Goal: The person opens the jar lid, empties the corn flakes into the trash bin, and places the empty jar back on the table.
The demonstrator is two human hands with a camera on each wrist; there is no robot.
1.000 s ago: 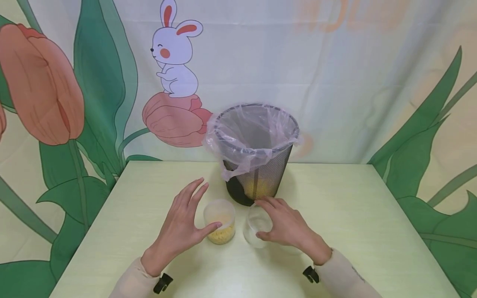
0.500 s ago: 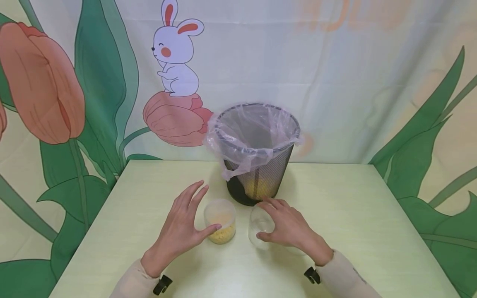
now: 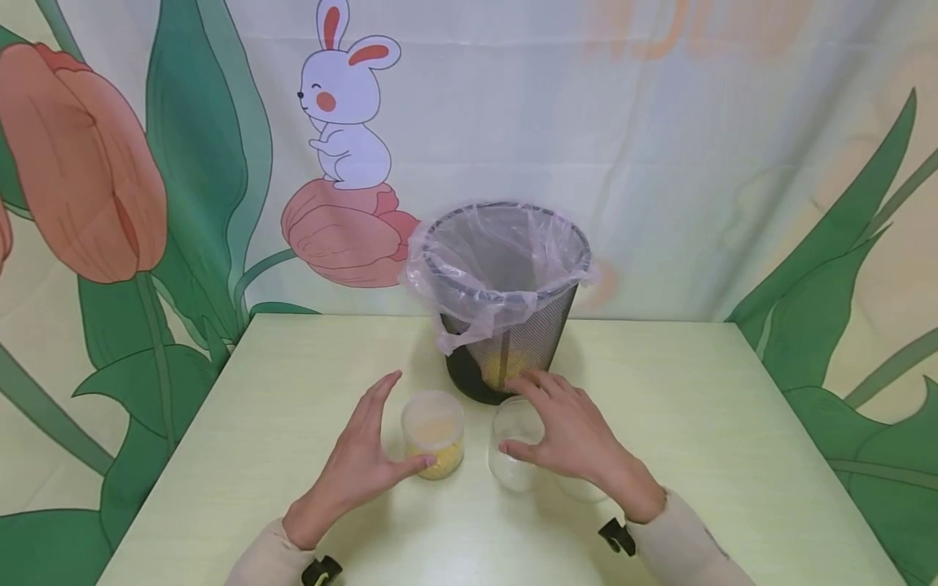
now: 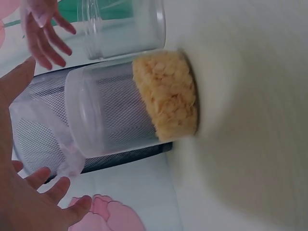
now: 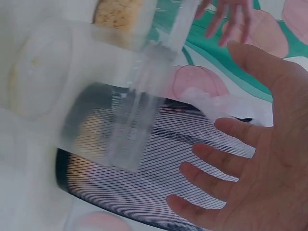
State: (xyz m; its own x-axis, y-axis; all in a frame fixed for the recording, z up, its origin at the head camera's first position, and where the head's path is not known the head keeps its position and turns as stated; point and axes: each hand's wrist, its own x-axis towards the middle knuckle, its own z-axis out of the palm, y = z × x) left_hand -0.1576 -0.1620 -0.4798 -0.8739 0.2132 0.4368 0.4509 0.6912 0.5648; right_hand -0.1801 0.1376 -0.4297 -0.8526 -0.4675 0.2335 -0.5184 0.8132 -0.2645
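A clear plastic jar [image 3: 433, 431] stands on the table, its lower part filled with pale yellow flakes and a translucent white lid on top. Beside it my left hand [image 3: 359, 460] has thumb and fingers spread, and a gap to the jar shows in the left wrist view. To the right stands an empty, uncapped clear jar [image 3: 510, 470]. My right hand [image 3: 579, 431] is just beyond that jar's right side, fingers spread apart and holding nothing in the right wrist view. That view also shows the jar's open rim [image 5: 137, 110], facing the palm.
Behind both jars stands a black mesh bin [image 3: 528, 334] with a translucent pinkish liner [image 3: 476, 317] over its rim; yellow bits show low inside. A clear round piece [image 3: 584, 491] lies under the right wrist. A printed curtain [image 3: 659, 203] hangs behind the table [image 3: 293, 366].
The empty jar has shifted slightly right along with my right hand, whose fingers have since opened away from it. My left hand has dropped a little lower beside the jar of flakes.
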